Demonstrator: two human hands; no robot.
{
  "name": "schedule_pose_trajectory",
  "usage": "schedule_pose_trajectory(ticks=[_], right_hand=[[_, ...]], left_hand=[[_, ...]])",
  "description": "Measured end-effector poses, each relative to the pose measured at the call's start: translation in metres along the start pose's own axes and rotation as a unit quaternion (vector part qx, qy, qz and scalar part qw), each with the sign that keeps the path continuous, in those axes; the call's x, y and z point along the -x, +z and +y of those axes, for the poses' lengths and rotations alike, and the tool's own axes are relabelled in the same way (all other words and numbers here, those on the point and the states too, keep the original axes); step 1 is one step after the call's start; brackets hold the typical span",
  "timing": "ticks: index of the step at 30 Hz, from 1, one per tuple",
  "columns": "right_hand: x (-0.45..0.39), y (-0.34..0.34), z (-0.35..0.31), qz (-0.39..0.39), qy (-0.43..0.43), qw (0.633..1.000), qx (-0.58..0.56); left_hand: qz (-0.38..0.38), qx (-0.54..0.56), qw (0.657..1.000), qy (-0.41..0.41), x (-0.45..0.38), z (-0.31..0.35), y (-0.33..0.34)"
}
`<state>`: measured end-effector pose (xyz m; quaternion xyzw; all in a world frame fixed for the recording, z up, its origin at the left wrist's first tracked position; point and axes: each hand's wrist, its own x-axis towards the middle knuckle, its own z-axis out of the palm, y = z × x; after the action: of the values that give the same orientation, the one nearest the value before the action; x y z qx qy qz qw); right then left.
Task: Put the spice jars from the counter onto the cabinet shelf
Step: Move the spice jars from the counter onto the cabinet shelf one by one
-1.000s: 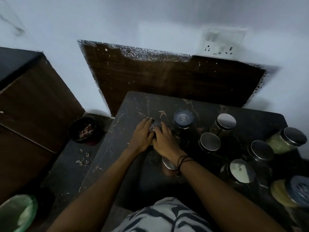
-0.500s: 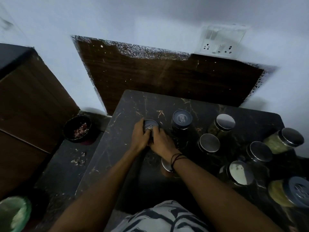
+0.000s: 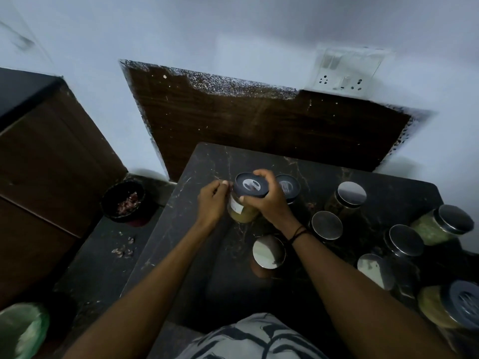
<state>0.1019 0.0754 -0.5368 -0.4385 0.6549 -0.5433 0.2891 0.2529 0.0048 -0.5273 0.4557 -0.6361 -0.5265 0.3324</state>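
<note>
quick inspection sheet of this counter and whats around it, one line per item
surface: dark marbled counter, scuffed, light streaks.
job's things: yellow-filled jar with dark lid held above the counter; dark-lidded jar behind it; five steel-lidded jars standing to the right, one with green contents; another dark-lidded jar at the right edge.
clutter: dark bowl of scraps on the lower ledge at left, bits scattered near it.
grippers: right hand grips the jar at its lid; left hand pinches its side.
cables: nothing seen.
surroundings: wall socket plate, wood panel, brown cabinet at left, green-lined bin.
</note>
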Motion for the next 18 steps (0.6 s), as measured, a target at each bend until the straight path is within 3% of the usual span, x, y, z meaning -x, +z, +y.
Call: schedule_pose_trajectory(ticks=[4,7,13,18], right_hand=[[-0.007,-0.014,-0.015,-0.034,0.118,0.949,-0.291],[-0.011,-0.01,-0.023,-0.028,0.138,0.901,-0.411],[-0.008,-0.004,-0.026,-0.011,0.144,0.902,-0.406],[-0.029,-0.017,-0.059,0.003,0.087,0.924,-0.373]], left_hand=[[-0.052,0.095,0.993,-0.05,-0.008,0.009,-0.006],[-0.137,0.183,0.968,-0.104,-0.001,0.012,-0.002],[-0.118,0.252,0.953,-0.121,0.012,0.014,0.013],[-0.105,0.277,0.953,-0.064,-0.005,0.06,0.014]])
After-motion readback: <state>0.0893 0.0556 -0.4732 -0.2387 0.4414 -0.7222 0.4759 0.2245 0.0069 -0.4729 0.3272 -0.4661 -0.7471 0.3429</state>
